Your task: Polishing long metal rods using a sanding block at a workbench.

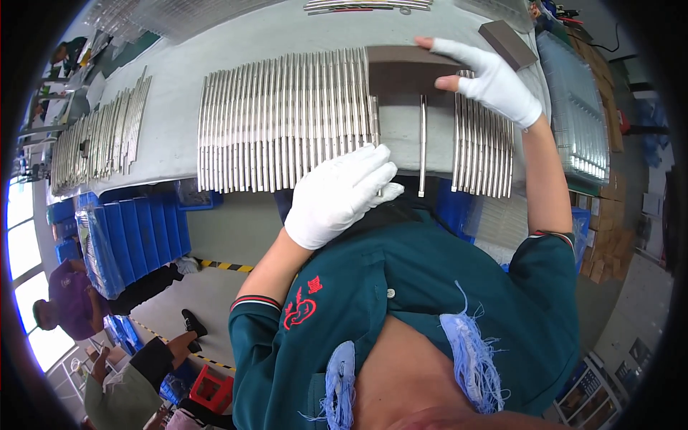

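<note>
Right hand (496,80): thumb and finger spread apart over the brown block (398,72), likely to steady it. Your left hand (340,192) lies nearer you than the block, covering rod ends — can't tell if it's gripping. Counts: one lone rod (423,143) nearside of the block; right rods (484,147), roughly nine; left rods (272,118), too dense; second block (507,44), one, farther right.

The gloved left grip (338,193) covers the lower ends of several silver rods (272,122), so its contact with them cannot be told. The right grip (494,82) hides part of a brown block (401,70), which conceals the upper end of a lone rod (423,147). The upper edge cuts off clear plastic trays (193,18).
</note>
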`<control>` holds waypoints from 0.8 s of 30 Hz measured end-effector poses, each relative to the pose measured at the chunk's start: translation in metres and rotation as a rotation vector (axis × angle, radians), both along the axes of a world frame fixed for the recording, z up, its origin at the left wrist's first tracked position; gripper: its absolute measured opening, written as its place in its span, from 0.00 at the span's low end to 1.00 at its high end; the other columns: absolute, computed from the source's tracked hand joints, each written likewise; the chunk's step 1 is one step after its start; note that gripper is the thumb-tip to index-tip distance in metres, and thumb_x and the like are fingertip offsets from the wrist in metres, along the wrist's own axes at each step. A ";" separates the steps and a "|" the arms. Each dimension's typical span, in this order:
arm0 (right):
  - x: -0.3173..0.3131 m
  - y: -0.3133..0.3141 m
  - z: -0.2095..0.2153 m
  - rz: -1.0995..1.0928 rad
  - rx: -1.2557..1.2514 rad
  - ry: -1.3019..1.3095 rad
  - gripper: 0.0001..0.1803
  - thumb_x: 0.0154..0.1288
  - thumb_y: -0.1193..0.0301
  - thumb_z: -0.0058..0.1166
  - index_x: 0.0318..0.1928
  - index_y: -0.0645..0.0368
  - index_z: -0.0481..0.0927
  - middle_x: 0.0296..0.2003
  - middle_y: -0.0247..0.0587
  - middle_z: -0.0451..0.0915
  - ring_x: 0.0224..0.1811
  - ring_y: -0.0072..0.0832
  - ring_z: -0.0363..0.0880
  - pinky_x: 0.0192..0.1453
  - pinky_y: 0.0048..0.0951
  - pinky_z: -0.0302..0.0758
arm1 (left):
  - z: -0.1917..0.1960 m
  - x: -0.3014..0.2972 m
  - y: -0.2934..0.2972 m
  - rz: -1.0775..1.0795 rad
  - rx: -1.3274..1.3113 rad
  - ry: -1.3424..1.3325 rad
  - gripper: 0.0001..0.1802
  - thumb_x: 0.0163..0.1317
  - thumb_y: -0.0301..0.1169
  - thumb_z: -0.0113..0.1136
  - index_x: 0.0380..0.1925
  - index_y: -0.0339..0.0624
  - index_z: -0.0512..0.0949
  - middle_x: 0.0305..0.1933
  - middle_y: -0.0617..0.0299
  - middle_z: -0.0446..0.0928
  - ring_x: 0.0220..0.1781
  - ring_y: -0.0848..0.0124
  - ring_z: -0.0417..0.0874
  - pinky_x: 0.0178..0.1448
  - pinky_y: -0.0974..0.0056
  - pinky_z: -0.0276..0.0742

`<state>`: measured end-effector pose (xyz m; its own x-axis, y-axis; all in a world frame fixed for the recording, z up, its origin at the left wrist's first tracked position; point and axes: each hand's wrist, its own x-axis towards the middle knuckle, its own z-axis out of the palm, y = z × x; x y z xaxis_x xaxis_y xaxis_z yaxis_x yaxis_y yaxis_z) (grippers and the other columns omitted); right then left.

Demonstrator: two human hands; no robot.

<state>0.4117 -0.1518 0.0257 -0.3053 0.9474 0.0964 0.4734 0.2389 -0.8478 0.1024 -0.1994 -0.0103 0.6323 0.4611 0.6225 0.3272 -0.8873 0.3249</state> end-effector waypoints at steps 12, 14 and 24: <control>0.051 -0.014 -0.001 -0.124 0.026 -0.022 0.34 0.67 0.69 0.67 0.73 0.52 0.73 0.70 0.33 0.75 0.72 0.25 0.71 0.76 0.29 0.66 | -0.009 0.005 -0.002 0.005 -0.011 -0.051 0.22 0.50 0.36 0.81 0.45 0.48 0.85 0.52 0.61 0.86 0.50 0.61 0.90 0.50 0.62 0.87; 0.065 -0.018 -0.018 -0.492 0.351 0.075 0.37 0.70 0.61 0.67 0.75 0.52 0.70 0.72 0.34 0.72 0.74 0.27 0.67 0.78 0.31 0.62 | -0.005 0.006 0.002 -0.016 -0.046 0.047 0.21 0.51 0.37 0.80 0.44 0.47 0.84 0.53 0.59 0.86 0.53 0.60 0.88 0.55 0.59 0.85; 0.044 -0.030 -0.059 -0.469 0.161 0.266 0.38 0.71 0.57 0.65 0.76 0.55 0.67 0.73 0.39 0.70 0.75 0.28 0.66 0.80 0.31 0.57 | 0.001 0.024 0.009 -0.199 -0.024 0.377 0.21 0.60 0.44 0.70 0.47 0.43 0.82 0.51 0.61 0.81 0.59 0.64 0.81 0.77 0.46 0.65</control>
<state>0.4555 -0.1819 -0.0330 0.1996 0.9426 0.2676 0.3352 0.1909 -0.9226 0.1260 -0.1903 -0.0089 0.8915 0.3190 0.3215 0.2505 -0.9387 0.2369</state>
